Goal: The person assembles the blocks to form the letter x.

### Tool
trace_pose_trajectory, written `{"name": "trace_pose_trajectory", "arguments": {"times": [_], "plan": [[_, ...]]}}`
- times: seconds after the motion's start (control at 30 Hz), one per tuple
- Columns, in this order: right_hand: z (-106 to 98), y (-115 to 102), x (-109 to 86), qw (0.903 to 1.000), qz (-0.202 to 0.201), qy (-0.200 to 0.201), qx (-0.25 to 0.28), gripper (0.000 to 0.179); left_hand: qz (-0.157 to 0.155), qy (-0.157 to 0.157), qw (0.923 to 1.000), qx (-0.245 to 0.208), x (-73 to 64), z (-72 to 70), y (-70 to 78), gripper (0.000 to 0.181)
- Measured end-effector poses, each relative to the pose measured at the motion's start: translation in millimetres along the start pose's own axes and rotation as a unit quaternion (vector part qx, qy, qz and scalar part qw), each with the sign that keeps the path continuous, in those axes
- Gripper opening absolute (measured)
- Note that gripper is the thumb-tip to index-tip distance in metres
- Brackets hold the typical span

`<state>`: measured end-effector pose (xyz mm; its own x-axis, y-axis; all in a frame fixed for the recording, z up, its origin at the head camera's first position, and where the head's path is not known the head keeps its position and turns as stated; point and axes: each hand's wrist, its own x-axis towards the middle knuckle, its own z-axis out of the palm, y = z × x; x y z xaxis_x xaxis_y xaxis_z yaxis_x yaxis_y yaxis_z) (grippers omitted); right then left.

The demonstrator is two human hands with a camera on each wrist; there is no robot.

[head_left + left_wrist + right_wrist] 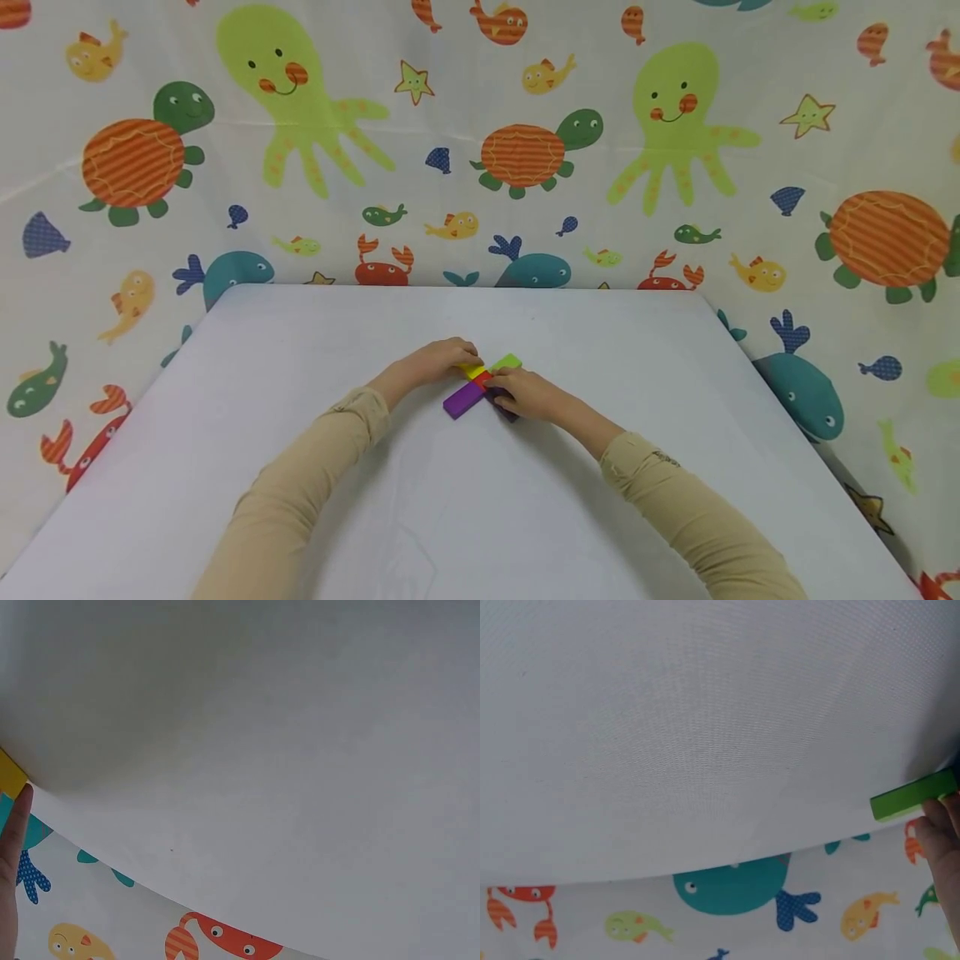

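Toy blocks lie in a cross shape on the white table. A small red block (482,380) is at the centre, with a purple block (464,400) towards the near left and a green block (506,362) towards the far right. My left hand (437,362) grips the yellow block (472,371) at the far left; one fingertip touches its end in the left wrist view. At the near right, my right hand (531,395) holds a dark block (513,415) that it mostly covers, its fingertips reaching the red block. The green block also shows beside that hand in the right wrist view.
The white table (465,517) spreads out around the blocks. Behind it and along both sides hangs a cloth (465,75) printed with sea animals. Beige sleeves (288,500) cover both forearms.
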<state>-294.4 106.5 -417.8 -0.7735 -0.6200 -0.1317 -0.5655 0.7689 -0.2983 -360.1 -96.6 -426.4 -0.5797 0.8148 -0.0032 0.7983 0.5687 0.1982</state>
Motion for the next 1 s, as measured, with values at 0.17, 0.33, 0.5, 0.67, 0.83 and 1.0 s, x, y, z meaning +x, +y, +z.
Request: {"name": "trace_pose_trajectory", "arguments": {"times": [0.17,0.33,0.5,0.67,0.83,1.0], "plan": [[-0.7,2.8,-0.8,0.9997,-0.016,0.016,-0.005,0.032,0.001,-0.004,1.0,0.004,3.6,-1.2,-0.4,0.031],[-1.8,3.0,0.3,0.9993,-0.028,0.022,-0.011,0.031,-0.001,-0.011,0.9999,0.011,4.4,-3.7,-0.5,0.031],[-2.7,2.3,2.1,0.9993,-0.022,0.023,-0.017,0.031,-0.003,-0.026,0.9994,0.024,7.2,-9.0,0.9,0.031],[-3.0,2.3,4.5,0.9984,-0.033,0.035,-0.03,0.028,-0.028,-0.058,0.9977,0.018,13.2,-13.5,4.1,0.03],[-0.2,5.0,7.8,0.9955,-0.064,0.041,-0.056,0.025,-0.041,-0.093,0.9948,-0.005,17.1,-12.6,8.1,0.031],[-1.6,8.5,10.5,0.9918,-0.092,0.052,-0.073,0.02,-0.038,-0.096,0.9947,-0.004,17.8,-11.8,10.4,0.036]]}}
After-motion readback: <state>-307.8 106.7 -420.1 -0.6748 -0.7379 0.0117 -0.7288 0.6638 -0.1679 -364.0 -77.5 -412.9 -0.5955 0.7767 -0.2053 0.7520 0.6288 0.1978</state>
